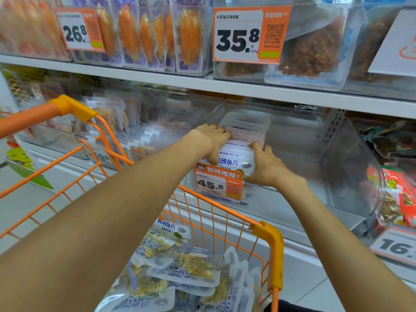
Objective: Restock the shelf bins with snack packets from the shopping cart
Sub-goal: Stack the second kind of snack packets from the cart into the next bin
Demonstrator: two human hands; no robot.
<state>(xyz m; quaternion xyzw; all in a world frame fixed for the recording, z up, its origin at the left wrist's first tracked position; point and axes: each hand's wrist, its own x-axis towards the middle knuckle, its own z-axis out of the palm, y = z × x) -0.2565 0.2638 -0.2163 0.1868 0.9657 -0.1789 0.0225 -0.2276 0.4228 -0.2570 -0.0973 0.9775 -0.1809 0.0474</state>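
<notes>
— Where are the hands?
— Mid-frame: left hand (215, 137) and right hand (266, 166) both grip a stack of cod fillet packets (237, 157) inside the clear bin (292, 136)
— The cart?
— Orange shopping cart (267, 248), lower centre, more packets (180, 266) inside

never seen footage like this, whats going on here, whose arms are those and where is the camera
There is no machine here. The single picture comes from a camera worn on a person's head, looking forward and down, so the two bare arms are the wearer's own.

The person stands at a shop shelf with an orange shopping cart in front, which holds a pile of snack packets. Both hands reach into a clear shelf bin that carries a 45.8 price tag. The left hand and right hand hold a stack of white packets from either side, standing it in the bin. More white packets already stand behind it. Neighbouring bins hold other snacks.
</notes>
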